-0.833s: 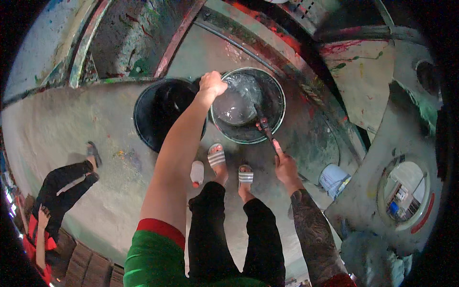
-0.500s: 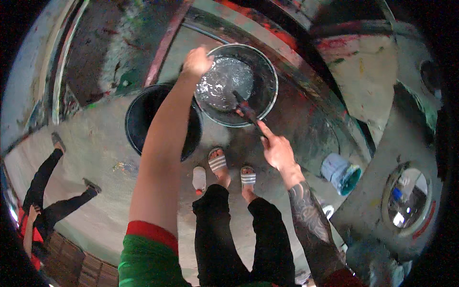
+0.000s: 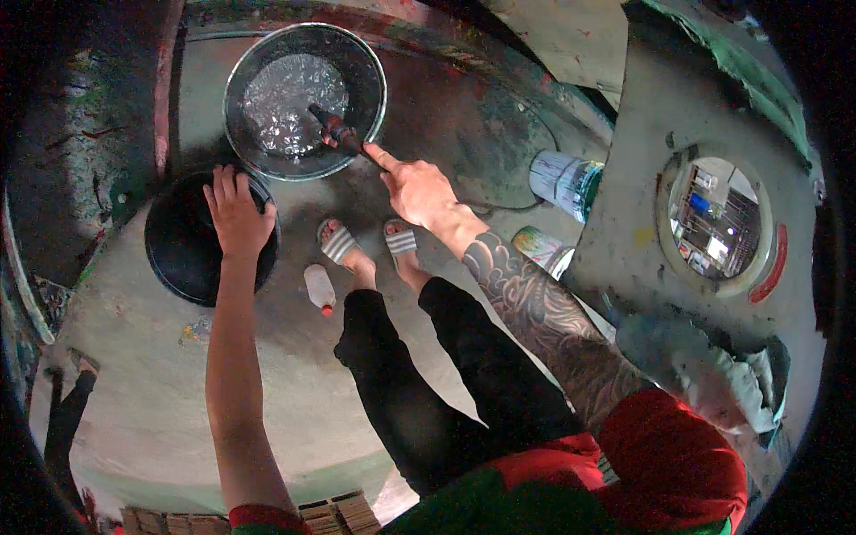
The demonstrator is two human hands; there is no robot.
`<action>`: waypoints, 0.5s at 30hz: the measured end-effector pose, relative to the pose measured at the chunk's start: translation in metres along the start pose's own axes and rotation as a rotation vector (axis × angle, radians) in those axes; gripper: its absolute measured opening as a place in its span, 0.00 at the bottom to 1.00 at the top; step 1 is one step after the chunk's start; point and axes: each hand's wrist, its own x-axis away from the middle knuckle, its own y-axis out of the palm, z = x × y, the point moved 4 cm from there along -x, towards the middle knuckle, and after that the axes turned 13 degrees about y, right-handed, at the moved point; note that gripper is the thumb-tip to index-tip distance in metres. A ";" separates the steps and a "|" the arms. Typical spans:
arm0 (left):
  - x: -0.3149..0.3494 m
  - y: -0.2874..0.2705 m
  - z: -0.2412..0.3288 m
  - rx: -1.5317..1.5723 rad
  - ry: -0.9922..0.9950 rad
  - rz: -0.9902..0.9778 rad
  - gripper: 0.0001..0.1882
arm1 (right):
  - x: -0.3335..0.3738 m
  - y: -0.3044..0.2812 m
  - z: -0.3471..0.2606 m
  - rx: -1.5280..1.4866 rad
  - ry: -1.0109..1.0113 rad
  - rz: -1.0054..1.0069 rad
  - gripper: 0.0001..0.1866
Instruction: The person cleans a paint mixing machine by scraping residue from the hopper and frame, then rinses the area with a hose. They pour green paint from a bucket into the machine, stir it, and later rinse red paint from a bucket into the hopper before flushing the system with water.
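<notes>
At the upper left stands a wide dark tub (image 3: 377,89) with a light rim, and frothy, rippled liquid (image 3: 290,98) inside. My right hand (image 3: 423,194) is wrapped around the handle of a dark, reddish-stained tool (image 3: 337,131), whose kind I cannot make out. The tool slants over the tub's near rim, its tip above or in the liquid. My left hand (image 3: 239,214) is over a black bucket (image 3: 165,267) just nearer and left of the tub. Its fingers are stretched out near the bucket's far rim; whether they touch it I cannot tell.
A white bottle with a red cap (image 3: 319,287) lies by my sandalled feet (image 3: 337,242). Right of them are a paint-smeared bucket (image 3: 557,178) and another stained container (image 3: 539,250). A large grey panel with a round window (image 3: 718,223) stands further right. A person's leg (image 3: 67,419) shows at far left.
My left hand has left the tub's rim and come back over the black bucket. The view has shifted right. My right hand still grips the tool over the tub.
</notes>
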 end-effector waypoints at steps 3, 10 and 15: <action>0.014 0.006 0.012 0.019 0.017 -0.018 0.35 | 0.024 -0.008 0.015 0.002 0.041 -0.008 0.32; 0.025 0.012 0.154 1.370 -0.615 -0.004 0.28 | 0.073 -0.034 0.014 0.023 -0.020 0.037 0.32; -0.028 0.033 0.180 1.656 -0.744 0.381 0.26 | 0.116 -0.040 0.024 -0.018 -0.087 0.072 0.32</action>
